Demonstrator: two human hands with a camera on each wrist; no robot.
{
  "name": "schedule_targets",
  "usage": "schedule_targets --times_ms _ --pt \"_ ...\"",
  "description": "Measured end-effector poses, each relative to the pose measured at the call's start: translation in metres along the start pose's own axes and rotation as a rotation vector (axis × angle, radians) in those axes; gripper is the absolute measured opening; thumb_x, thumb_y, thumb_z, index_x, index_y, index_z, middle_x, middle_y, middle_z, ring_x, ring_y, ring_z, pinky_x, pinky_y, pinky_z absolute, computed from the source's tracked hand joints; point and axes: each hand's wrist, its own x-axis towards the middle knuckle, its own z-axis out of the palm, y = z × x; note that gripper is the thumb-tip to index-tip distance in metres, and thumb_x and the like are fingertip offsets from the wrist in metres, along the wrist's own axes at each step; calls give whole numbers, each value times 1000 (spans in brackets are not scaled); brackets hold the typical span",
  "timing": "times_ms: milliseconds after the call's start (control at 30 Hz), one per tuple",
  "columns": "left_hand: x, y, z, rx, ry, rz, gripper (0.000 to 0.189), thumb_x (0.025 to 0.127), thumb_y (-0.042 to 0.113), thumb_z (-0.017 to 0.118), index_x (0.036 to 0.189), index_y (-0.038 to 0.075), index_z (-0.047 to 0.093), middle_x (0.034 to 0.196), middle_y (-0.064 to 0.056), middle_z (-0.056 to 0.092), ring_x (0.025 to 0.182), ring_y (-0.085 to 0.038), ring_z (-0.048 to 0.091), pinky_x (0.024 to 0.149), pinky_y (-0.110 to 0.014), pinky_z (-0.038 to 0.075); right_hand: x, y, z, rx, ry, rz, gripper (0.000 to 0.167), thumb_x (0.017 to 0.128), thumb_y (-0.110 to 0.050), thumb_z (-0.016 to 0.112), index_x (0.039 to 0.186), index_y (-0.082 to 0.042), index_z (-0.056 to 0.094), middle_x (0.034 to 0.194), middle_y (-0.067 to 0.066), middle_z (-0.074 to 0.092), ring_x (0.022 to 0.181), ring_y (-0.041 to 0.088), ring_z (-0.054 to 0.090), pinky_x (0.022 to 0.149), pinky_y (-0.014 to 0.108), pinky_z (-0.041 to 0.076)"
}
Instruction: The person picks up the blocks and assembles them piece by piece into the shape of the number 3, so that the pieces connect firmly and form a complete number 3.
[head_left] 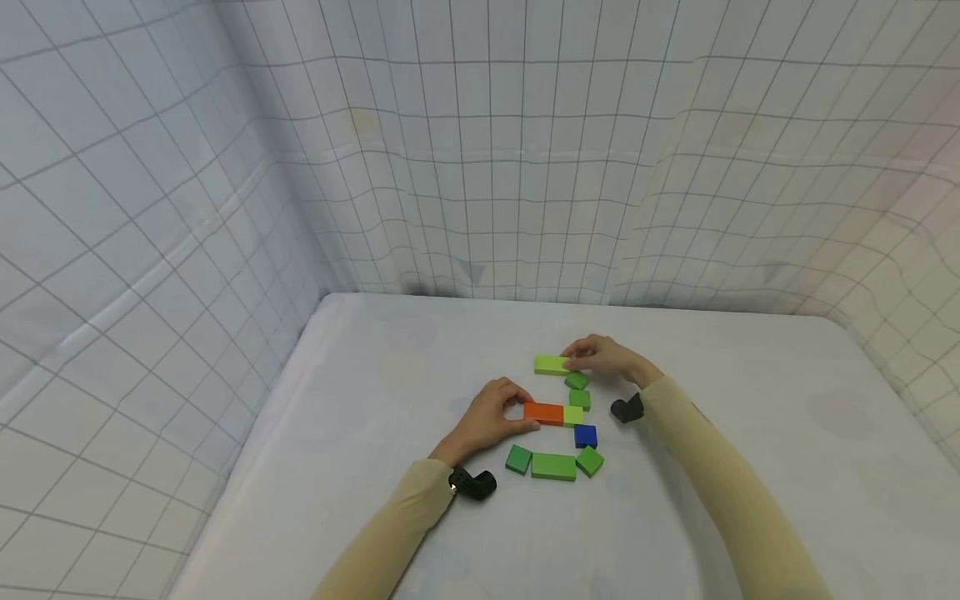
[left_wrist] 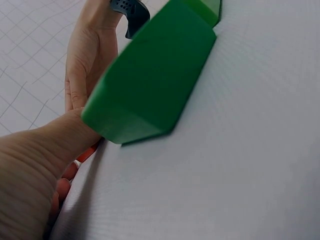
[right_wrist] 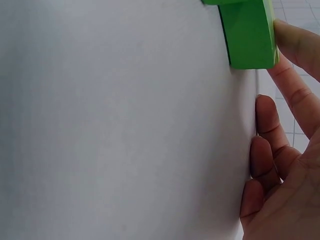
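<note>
My left hand (head_left: 491,417) holds a long orange-red block (head_left: 543,413) by its left end, thumb in front and fingers behind. That block's right end meets a small yellow-green block (head_left: 573,416). Farther back, my right hand (head_left: 603,357) pinches the right end of a long yellow-green block (head_left: 550,364) between thumb and fingers. Two small green blocks, one turned askew (head_left: 576,380) and one straighter (head_left: 580,400), lie between the two rows. In the left wrist view, a dark green block (left_wrist: 155,75) covers part of the left hand. A green block (right_wrist: 250,37) shows beside the right fingertips.
A blue block (head_left: 586,436) lies just in front of the small yellow-green one. Nearest me, a long green block (head_left: 553,467) has a tilted green block (head_left: 590,461) at its right end. The white table (head_left: 360,400) ends at a gridded curtain (head_left: 480,167).
</note>
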Motion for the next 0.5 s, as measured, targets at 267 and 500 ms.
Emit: schedule_targets --times_ms 267,500 --pt "0 0 1 -10 1 -4 39 78 46 76 104 19 67 93 9 51 85 -10 45 76 -27 38 1 5 0 -17 7 -3 35 88 -36 68 116 -15 66 126 11 45 111 29 38 94 51 28" --pt "-1 0 1 -8 1 -3 39 77 46 76 104 18 67 94 9 52 85 -10 46 76 -27 38 1 9 1 -20 17 -21 36 88 -38 68 116 -15 66 128 12 44 113 30 38 95 51 28"
